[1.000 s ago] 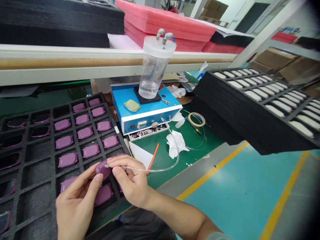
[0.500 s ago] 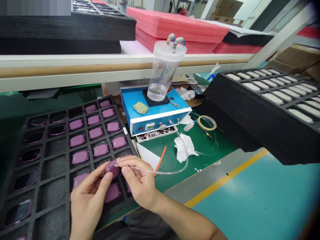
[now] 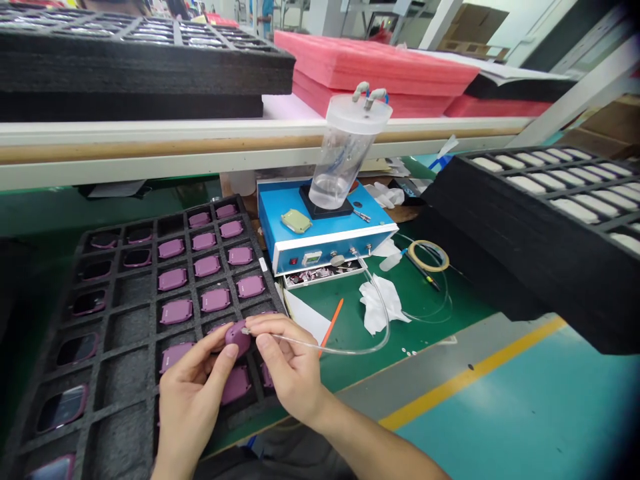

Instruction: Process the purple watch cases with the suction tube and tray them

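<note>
Between the thumb and fingers of my left hand [image 3: 193,393] is a purple watch case [image 3: 237,339], tilted up on edge. My right hand [image 3: 293,363] pinches the end of a clear thin tube [image 3: 345,351], whose small metal tip touches or nearly touches the side of the case. That tube curves back to the front of a blue box-shaped machine [image 3: 325,248]. Beneath both hands lies a black foam tray [image 3: 131,360] with purple watch cases [image 3: 176,311] in several compartments and dark-screened ones along its left side.
A clear cylinder [image 3: 345,160] and a yellow-green watch case [image 3: 296,221] stand on the machine. An orange stick [image 3: 332,323], crumpled white tissue [image 3: 383,303] and a tape roll [image 3: 428,255] lie to the right. Stacked black trays [image 3: 480,240] rise at the right; a shelf beam [image 3: 165,157] crosses behind.
The whole scene has shifted right and slightly down in view as the camera turned. Both hands keep the same hold on the watch case and the tube.
</note>
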The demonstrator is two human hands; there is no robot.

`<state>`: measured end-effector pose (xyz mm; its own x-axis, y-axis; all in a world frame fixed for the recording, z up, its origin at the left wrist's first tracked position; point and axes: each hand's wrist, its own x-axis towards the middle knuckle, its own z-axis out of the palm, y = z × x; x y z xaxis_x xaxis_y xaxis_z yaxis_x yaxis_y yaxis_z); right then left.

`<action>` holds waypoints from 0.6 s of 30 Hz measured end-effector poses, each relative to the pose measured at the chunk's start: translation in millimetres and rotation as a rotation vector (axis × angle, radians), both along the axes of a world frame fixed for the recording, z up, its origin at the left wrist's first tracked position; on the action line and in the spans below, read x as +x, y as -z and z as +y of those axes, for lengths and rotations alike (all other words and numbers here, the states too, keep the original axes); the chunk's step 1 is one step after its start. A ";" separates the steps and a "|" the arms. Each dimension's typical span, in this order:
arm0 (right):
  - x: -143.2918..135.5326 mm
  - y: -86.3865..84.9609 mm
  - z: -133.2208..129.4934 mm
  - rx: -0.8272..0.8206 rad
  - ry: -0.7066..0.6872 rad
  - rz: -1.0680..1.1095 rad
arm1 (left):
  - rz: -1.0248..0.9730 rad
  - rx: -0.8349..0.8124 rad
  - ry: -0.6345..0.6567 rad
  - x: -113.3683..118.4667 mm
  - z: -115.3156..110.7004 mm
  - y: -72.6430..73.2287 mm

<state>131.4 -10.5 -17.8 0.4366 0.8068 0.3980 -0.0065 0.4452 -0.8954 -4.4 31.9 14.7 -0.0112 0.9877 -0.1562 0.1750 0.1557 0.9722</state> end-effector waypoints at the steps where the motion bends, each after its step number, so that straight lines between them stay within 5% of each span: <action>1: -0.1 0.1 0.0 0.000 0.000 0.000 | -0.002 -0.001 -0.003 0.0 -0.3 -0.2; 13: -0.7 -4.9 -6.0 -0.003 0.034 -0.034 | 0.053 0.135 0.084 -1.8 -10.3 1.4; 16: -1.1 -3.0 -11.9 -0.028 0.067 -0.009 | 0.196 0.249 0.182 -9.1 -9.0 -5.7; 18: -1.1 -0.8 -14.2 -0.052 0.059 0.013 | 0.393 0.391 0.227 -14.8 13.1 -16.6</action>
<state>130.3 -24.8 -17.0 0.4887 0.7991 0.3501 0.0063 0.3980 -0.9173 -19.2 45.0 31.3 0.2233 0.9556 0.1925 0.5201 -0.2838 0.8056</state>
